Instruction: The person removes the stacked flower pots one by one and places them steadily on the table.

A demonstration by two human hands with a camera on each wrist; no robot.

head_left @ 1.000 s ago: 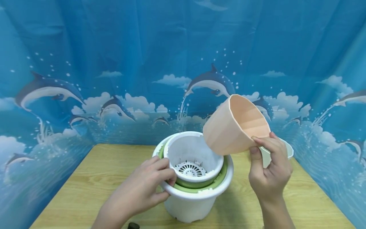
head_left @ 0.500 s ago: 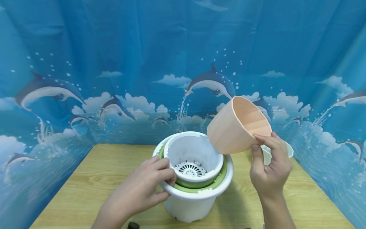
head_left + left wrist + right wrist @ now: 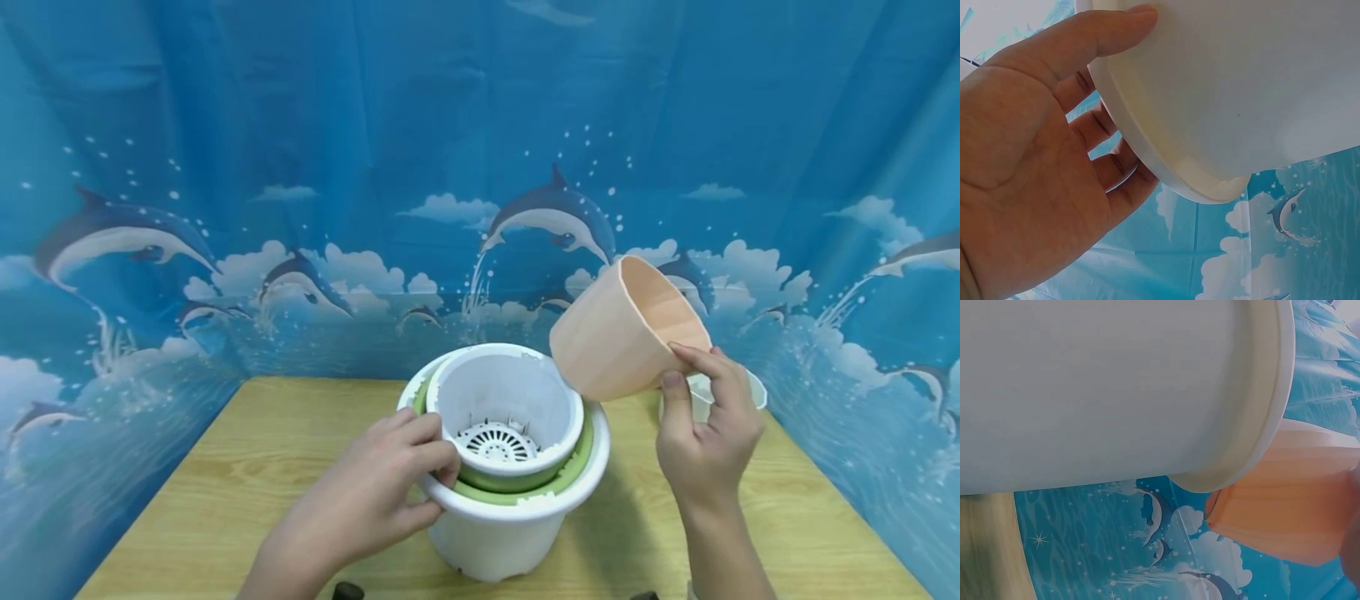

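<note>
**Peach pot [image 3: 609, 343] held tilted in the right hand [image 3: 708, 433]**

The peach pot is raised to the right of the nested pots, its base angled down to the left and its opening facing up and to the right. The right hand pinches the rim between thumb and fingers. In the head view, the lower wall overlaps the rim of the inner white pot [image 3: 517, 385]; contact between the two cannot be determined.

The inner white pot has a slotted base [image 3: 498, 442] and sits inside the green pot [image 3: 501, 498]. The green pot sits inside the large white pot [image 3: 495, 542], which stands upright on the wooden table [image 3: 810, 525].

The left hand [image 3: 397, 467] grips the near-left rim of the large white pot: fingers curled over the edge, thumb against the outer wall.

A pale container [image 3: 757, 390] is partly hidden behind the right hand. A blue curtain [image 3: 390, 125] with printed dolphins surrounds the table.
</note>
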